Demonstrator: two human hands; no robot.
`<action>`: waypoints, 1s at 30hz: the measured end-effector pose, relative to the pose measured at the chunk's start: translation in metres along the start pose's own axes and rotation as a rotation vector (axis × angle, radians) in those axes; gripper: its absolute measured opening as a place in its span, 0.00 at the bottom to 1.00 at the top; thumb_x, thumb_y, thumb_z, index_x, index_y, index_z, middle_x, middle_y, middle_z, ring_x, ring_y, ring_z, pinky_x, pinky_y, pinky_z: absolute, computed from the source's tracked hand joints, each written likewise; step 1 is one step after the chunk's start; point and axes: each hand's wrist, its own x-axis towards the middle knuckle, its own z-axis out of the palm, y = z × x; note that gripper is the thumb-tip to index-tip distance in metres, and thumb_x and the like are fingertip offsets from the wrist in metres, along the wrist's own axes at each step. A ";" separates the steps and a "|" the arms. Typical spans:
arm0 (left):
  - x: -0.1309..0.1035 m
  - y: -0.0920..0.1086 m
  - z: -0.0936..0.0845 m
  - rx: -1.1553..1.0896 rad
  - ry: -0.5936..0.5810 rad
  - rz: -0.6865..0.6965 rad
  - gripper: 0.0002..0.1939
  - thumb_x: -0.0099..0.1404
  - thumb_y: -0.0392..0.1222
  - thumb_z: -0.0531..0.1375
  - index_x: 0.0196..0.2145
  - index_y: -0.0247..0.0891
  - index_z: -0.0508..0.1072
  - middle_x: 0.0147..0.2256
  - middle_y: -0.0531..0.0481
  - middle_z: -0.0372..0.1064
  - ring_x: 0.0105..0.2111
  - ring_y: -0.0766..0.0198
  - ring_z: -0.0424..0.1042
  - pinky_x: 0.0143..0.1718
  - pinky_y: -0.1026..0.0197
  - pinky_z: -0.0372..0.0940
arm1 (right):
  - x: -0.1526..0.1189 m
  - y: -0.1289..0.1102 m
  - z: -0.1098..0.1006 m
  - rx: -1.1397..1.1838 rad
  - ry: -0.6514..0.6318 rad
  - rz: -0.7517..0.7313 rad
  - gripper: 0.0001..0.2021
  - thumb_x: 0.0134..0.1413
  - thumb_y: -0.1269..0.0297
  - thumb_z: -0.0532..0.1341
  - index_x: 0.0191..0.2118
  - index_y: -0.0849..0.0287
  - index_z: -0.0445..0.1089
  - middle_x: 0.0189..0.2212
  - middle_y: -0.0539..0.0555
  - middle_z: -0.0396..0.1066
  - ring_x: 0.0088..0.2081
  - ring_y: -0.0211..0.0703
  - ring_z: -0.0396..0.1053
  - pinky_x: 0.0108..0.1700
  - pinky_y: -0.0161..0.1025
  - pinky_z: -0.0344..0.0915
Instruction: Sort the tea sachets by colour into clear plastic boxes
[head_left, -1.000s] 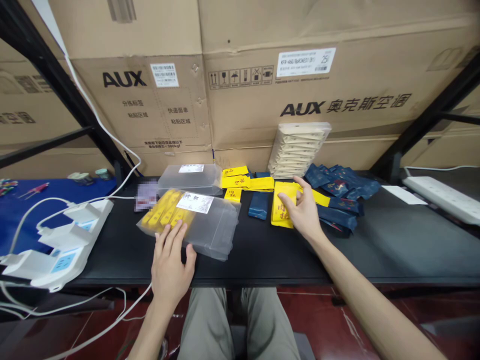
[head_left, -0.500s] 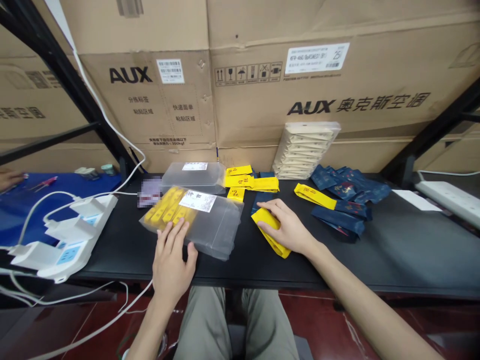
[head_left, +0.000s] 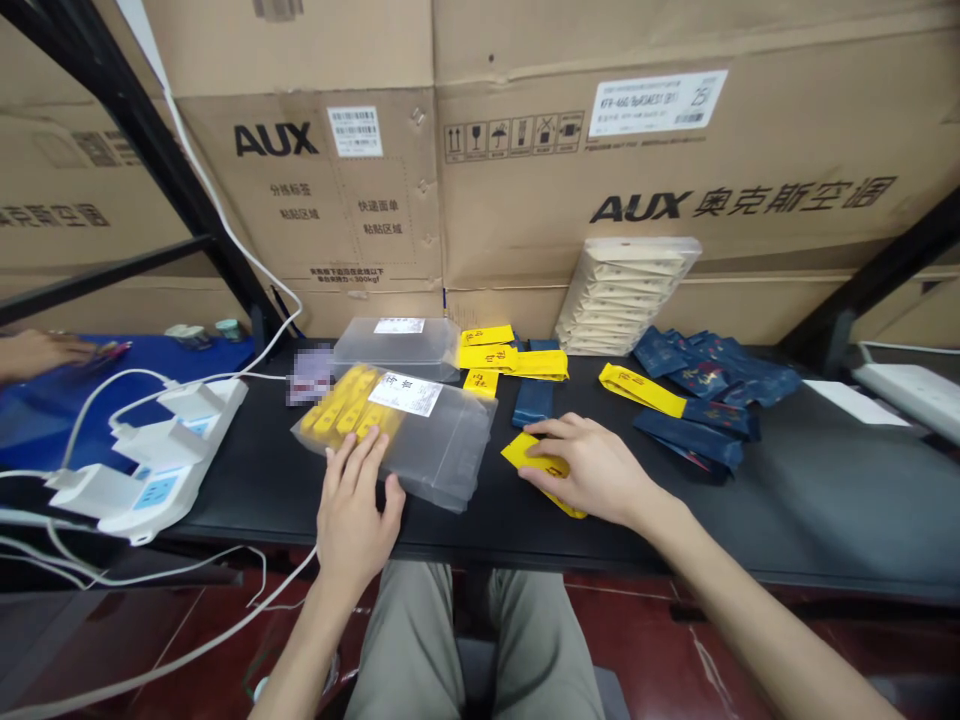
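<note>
My left hand (head_left: 360,505) lies with outstretched fingers on the near-left part of a translucent plastic box (head_left: 442,440). Several yellow packets (head_left: 349,405) show through its left end, beside a white label (head_left: 406,393). My right hand (head_left: 592,465) has its thumb and fingers closed on a yellow packet (head_left: 521,452), which lies slanted on the black table (head_left: 450,535). Part of that packet is hidden under the palm. Just beyond my right fingers is a navy packet (head_left: 533,401). Other yellow packets (head_left: 487,357) overlap behind the box.
A second plastic box (head_left: 397,350) stands behind the first. Cream packets fill an upright clear box (head_left: 626,298) at the cartons (head_left: 517,225). Navy packets (head_left: 712,365) are heaped at right. Left are a power strip (head_left: 172,470), cables and another person's hand (head_left: 52,355).
My right fingers have drawn back slightly from the navy packet, which shows more now, and bent closer around the yellow packet. My left hand stays on the box. The view has shifted slightly.
</note>
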 end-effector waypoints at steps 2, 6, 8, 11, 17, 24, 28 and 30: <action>0.000 0.000 0.000 0.000 -0.003 0.005 0.27 0.67 0.37 0.54 0.64 0.40 0.60 0.61 0.45 0.64 0.65 0.50 0.55 0.67 0.40 0.50 | -0.008 -0.003 -0.004 -0.036 -0.045 0.042 0.21 0.53 0.44 0.63 0.46 0.51 0.79 0.53 0.60 0.71 0.45 0.57 0.72 0.48 0.56 0.70; 0.000 0.000 0.000 -0.004 0.010 0.004 0.27 0.67 0.37 0.54 0.63 0.39 0.60 0.61 0.45 0.64 0.64 0.49 0.56 0.67 0.39 0.51 | -0.024 -0.006 -0.008 0.053 -0.115 0.131 0.24 0.53 0.58 0.63 0.57 0.53 0.72 0.54 0.62 0.66 0.47 0.56 0.73 0.48 0.52 0.73; 0.000 0.000 0.000 -0.007 0.016 0.002 0.27 0.67 0.37 0.54 0.63 0.39 0.61 0.61 0.45 0.64 0.64 0.49 0.56 0.67 0.39 0.51 | -0.027 -0.008 -0.011 0.144 -0.078 0.116 0.23 0.53 0.64 0.61 0.56 0.53 0.71 0.54 0.61 0.66 0.48 0.52 0.73 0.50 0.50 0.73; 0.000 0.000 0.000 -0.011 0.011 0.004 0.27 0.67 0.37 0.54 0.63 0.39 0.61 0.61 0.45 0.64 0.65 0.49 0.56 0.67 0.38 0.51 | -0.026 -0.014 -0.016 0.248 0.004 0.036 0.20 0.54 0.66 0.61 0.54 0.51 0.72 0.53 0.58 0.68 0.51 0.51 0.72 0.55 0.49 0.71; -0.001 -0.001 0.000 -0.016 0.017 0.008 0.26 0.68 0.38 0.54 0.63 0.38 0.61 0.61 0.45 0.64 0.65 0.48 0.56 0.67 0.39 0.51 | -0.007 -0.031 -0.001 0.400 0.040 -0.111 0.15 0.62 0.64 0.59 0.53 0.53 0.75 0.54 0.57 0.73 0.54 0.49 0.72 0.55 0.48 0.72; 0.000 -0.002 0.001 -0.034 0.014 0.001 0.26 0.68 0.38 0.53 0.63 0.39 0.61 0.61 0.46 0.64 0.64 0.48 0.57 0.67 0.38 0.50 | 0.024 -0.049 0.038 0.417 0.087 -0.190 0.17 0.66 0.64 0.56 0.57 0.51 0.72 0.55 0.55 0.72 0.58 0.49 0.69 0.60 0.52 0.67; -0.001 -0.003 0.002 -0.042 0.023 0.005 0.26 0.68 0.38 0.53 0.63 0.39 0.61 0.61 0.46 0.64 0.64 0.49 0.57 0.67 0.39 0.50 | 0.035 -0.058 0.049 0.269 0.052 -0.214 0.18 0.66 0.65 0.55 0.59 0.55 0.69 0.59 0.59 0.68 0.63 0.54 0.63 0.63 0.57 0.63; -0.001 -0.003 0.002 -0.035 0.026 0.007 0.26 0.68 0.38 0.53 0.63 0.38 0.61 0.61 0.45 0.64 0.65 0.49 0.56 0.67 0.40 0.49 | 0.039 -0.060 0.050 0.223 0.012 -0.219 0.21 0.64 0.63 0.57 0.61 0.59 0.66 0.62 0.62 0.65 0.64 0.57 0.60 0.63 0.59 0.62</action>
